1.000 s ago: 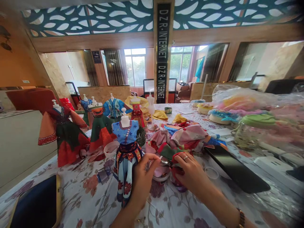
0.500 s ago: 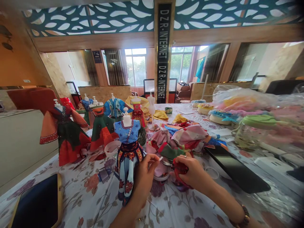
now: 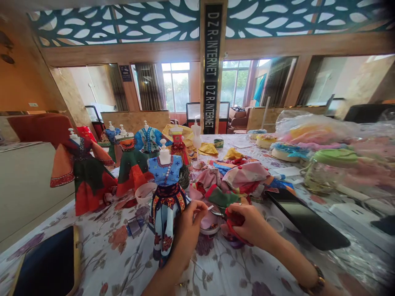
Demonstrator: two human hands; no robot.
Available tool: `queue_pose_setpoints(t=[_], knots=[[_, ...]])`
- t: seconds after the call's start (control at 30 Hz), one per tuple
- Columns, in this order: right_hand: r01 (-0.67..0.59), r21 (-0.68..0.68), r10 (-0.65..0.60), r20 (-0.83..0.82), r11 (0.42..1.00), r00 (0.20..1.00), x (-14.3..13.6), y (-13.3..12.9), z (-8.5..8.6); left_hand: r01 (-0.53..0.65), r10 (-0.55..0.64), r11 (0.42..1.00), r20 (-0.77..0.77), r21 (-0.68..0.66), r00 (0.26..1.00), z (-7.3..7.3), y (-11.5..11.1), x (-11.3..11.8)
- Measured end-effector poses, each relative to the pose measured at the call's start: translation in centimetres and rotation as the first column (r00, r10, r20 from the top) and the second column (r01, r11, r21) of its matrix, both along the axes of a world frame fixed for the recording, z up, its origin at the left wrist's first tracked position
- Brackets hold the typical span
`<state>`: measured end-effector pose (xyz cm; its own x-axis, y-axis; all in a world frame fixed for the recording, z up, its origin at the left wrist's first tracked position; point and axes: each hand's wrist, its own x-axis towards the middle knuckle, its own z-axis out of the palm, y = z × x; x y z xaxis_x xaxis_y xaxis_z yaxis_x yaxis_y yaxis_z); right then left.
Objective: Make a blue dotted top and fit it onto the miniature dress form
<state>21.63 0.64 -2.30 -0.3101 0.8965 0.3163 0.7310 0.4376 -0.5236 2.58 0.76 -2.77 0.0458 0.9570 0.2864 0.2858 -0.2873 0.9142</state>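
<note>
My left hand [image 3: 193,220] pinches a small white strip [image 3: 210,207] between thumb and fingertips. Around the red handles of a pair of scissors [image 3: 235,220], my right hand [image 3: 248,220] is closed, with the metal blades pointing left at the strip. Just beneath the blades stands a small white bowl [image 3: 210,231] with pinkish contents. A miniature dress form in a blue top and patterned light-blue trousers [image 3: 166,205] stands directly left of my left hand, whose wrist passes in front of the trouser legs' lower right side.
More dressed mini forms [image 3: 92,172] stand at the left. Crumpled fabric pieces [image 3: 243,179] lie beyond my hands. One phone [image 3: 46,261] is at the front left, another dark phone [image 3: 305,220] at the right, near a green-lidded jar [image 3: 330,170] and a white power strip [image 3: 354,218].
The scissors' red handles have shifted slightly and look a little more spread in my right hand. My left hand stays in nearly the same place with the strip.
</note>
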Motion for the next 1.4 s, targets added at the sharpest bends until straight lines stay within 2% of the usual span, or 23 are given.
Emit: queue_pose_setpoints(t=[0.43, 0.6, 0.9, 1.2, 1.4], knots=[[-0.030, -0.039, 0.027, -0.069, 0.999, 0.997, 0.05, -0.14, -0.17, -0.003, 0.003, 1.000, 0.000, -0.010, 1.000, 0.18, -0.04, 0.23], [-0.022, -0.010, 0.021, -0.052, 1.000, 0.998, 0.15, -0.09, -0.34, -0.005, 0.005, 1.000, 0.008, -0.015, 1.000, 0.24, -0.16, 0.22], [-0.009, -0.050, 0.005, -0.069, 0.999, 0.998, 0.09, -0.09, -0.38, -0.014, 0.015, 1.000, 0.011, -0.021, 1.000, 0.14, -0.01, 0.26], [-0.002, -0.007, 0.002, -0.016, 1.000, 1.000, 0.07, -0.13, -0.15, -0.019, 0.019, 1.000, 0.036, -0.019, 0.999, 0.53, -0.14, 0.29], [0.055, 0.061, -0.058, 0.046, 0.997, 0.997, 0.18, 0.05, -0.53, -0.020, 0.025, 0.999, 0.105, -0.050, 0.994, 0.49, 0.01, 0.47]])
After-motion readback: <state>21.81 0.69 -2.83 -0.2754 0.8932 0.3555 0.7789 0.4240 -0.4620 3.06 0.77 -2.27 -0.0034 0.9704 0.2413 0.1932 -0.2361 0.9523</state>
